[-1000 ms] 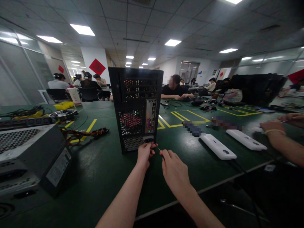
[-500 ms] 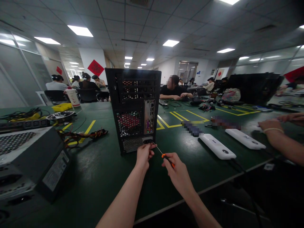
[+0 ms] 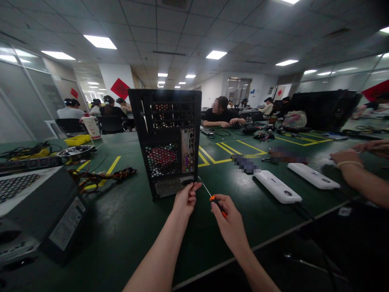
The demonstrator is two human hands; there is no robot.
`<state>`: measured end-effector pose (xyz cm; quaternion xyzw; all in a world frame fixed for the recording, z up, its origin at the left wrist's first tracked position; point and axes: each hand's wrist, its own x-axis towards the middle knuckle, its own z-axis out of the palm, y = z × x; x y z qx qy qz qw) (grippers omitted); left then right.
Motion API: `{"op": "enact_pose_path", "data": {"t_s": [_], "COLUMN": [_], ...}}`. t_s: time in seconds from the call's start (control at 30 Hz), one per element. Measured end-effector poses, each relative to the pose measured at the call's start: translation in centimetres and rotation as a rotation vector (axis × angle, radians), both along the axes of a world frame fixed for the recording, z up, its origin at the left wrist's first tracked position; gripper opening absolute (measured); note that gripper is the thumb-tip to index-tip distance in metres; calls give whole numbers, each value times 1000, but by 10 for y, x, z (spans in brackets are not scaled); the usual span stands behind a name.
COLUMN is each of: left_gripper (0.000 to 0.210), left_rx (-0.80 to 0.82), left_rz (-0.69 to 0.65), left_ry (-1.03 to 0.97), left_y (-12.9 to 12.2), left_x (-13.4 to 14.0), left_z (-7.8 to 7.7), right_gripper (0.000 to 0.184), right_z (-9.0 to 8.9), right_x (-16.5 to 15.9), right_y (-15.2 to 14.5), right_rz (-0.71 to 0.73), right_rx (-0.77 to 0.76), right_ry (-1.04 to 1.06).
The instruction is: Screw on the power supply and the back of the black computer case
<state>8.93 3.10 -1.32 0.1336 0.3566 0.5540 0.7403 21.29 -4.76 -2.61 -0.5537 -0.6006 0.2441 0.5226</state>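
Observation:
A black computer case (image 3: 146, 121) stands on the green table with its back panel facing me. In my right hand (image 3: 227, 215) is a screwdriver (image 3: 218, 205) with an orange and black handle, its thin shaft slanting up and left. The shaft's tip is by the lower right edge of the case, just above my left fingertips. My left hand (image 3: 184, 199) is at the lower right of the back panel, by the power supply grille (image 3: 170, 187). Its fingers are curled together, and anything small between them cannot be made out.
A loose power supply (image 3: 33, 211) sits at the left, with bundled cables (image 3: 112, 175) behind it. Farther back are a metal bowl (image 3: 75, 152) and a paper cup (image 3: 91, 127). To the right lie two white devices (image 3: 278, 186), near another person's hand (image 3: 348, 158).
The screwdriver has drawn slightly right and its tip now shows apart from my left fingers. The case appears a little farther left in view, partly from camera movement.

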Motion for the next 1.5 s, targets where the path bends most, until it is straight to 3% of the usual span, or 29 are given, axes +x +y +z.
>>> {"op": "enact_pose_path", "data": {"t_s": [0.33,0.7,0.93,1.2,1.5], "left_gripper": [3,4,6,11,23], "left_rx": [-53,-25,38,107,121], "left_rz": [94,109,156,215,247], "left_ry": [-166,-164,-62,147,289], "left_y": [3,3,-8,-17,-23], "left_x": [10,14,12,12,11], "left_z": [1,-4,-2,-1,1], "right_gripper": [24,24,19,17,18], "right_z": [0,-2,0,-6,-6], "right_x": [1,4,2,-4,-6], "right_y": [-4,-4,-2,-2,1], "right_rz": [41,57,70,-23,-31], "right_rx": [-63,-64,-13,85,116], "right_ry": [81,88,-51,-284,-324]}}
